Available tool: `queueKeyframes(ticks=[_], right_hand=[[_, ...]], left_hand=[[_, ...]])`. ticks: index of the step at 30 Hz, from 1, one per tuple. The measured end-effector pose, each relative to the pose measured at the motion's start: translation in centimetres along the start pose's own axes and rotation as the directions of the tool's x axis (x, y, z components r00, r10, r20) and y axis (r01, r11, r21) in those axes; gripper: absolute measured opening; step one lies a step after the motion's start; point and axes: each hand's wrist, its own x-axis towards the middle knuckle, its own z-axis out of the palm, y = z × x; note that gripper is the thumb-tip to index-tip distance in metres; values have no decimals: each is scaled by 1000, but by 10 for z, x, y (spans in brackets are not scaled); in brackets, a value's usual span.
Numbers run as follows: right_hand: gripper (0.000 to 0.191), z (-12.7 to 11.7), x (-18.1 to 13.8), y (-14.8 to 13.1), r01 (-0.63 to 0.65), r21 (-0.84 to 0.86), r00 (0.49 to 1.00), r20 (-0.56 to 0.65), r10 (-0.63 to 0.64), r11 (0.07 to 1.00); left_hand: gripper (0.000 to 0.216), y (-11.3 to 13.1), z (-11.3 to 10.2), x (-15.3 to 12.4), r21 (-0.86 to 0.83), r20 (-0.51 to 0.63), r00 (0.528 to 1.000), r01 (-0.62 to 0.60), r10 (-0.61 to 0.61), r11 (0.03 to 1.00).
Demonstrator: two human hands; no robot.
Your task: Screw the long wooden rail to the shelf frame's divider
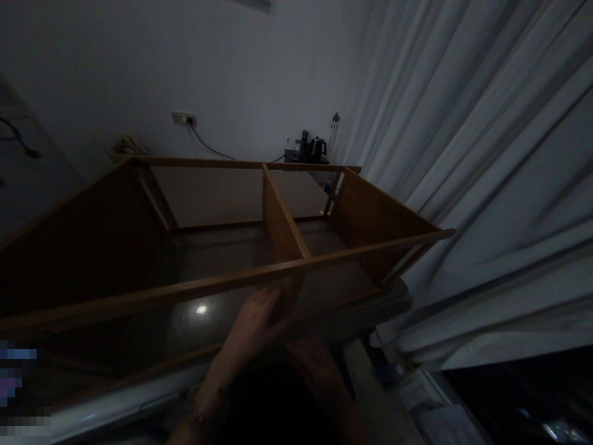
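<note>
A wooden cabinet frame [356, 250] lies on its back in a dim room, open side up, with a middle divider [280, 222] splitting it in two. My left hand [252, 327] reaches up under the front rail where the divider meets it, fingers pressed against the wood. My right hand [315, 364] is just below and to the right, near the lower end of the divider, fingers curled. It is too dark to see whether either hand holds anything.
Long grey curtains [486, 185] hang at the right, close to the frame's right end. A wall socket [184, 117] with a cable and a small stand with a kettle [317, 148] are behind the frame. Glossy floor shows through the frame.
</note>
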Motion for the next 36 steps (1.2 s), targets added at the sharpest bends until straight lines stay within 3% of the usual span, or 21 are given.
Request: queueKeyframes(ticks=[5,11,21,27,29,32,34,36], right_hand=[[13,17,3,-5,-101,77,987,-118,110,992],[16,26,10,-18,-233,158,934,-240,266,960],[21,36,3,-19,-179,50,901,-392,184,983],[24,32,-5,-20,-156,52,893,-418,163,986],[27,25,-4,-18,-270,82,854,-439,278,959],[36,15,-1,-13,-524,236,691,-444,570,818],[42,10,1,-11,-609,328,590,-422,688,723],[45,7,1,-11,-638,393,537,-388,749,662]], left_hand=[[41,-1,1,0,19,-17,1000,-1,1,1000],[45,1,-3,1,-10,21,1000,-3,3,1000],[45,-3,2,1,34,-12,999,-33,34,999],[46,-5,3,-1,44,-33,999,-21,22,999],[46,-5,4,-2,41,-41,999,-20,22,999],[46,-5,3,-2,50,-27,1000,-15,16,999],[44,-5,3,-2,51,-9,1000,1,-1,999],[43,-5,2,-2,41,5,1000,15,-16,999]])
